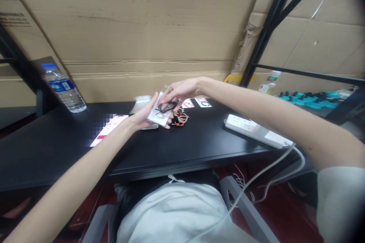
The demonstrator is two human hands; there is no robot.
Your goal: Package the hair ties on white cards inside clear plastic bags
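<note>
My left hand [142,118] is closed on a white card in what looks like a clear plastic bag [157,117], tilted above the black table. Over the card, my right hand [182,90] pinches a black cord bracelet [170,107], whose strands lie across the bag's face. Whether the bracelet is partly inside the bag I cannot tell. Just beyond the hands, a tangled pile of coloured cord bracelets [181,117] rests on the table. Two small printed cards [203,102] lie behind that pile. A stack of clear bags [142,100] is partly hidden by my left hand.
A phone with a lit screen [114,123] lies left of my hands. A water bottle [64,88] stands at the back left. On the right is a white power strip [253,130] with its cable hanging over the table edge. Cardboard [154,19] walls the back.
</note>
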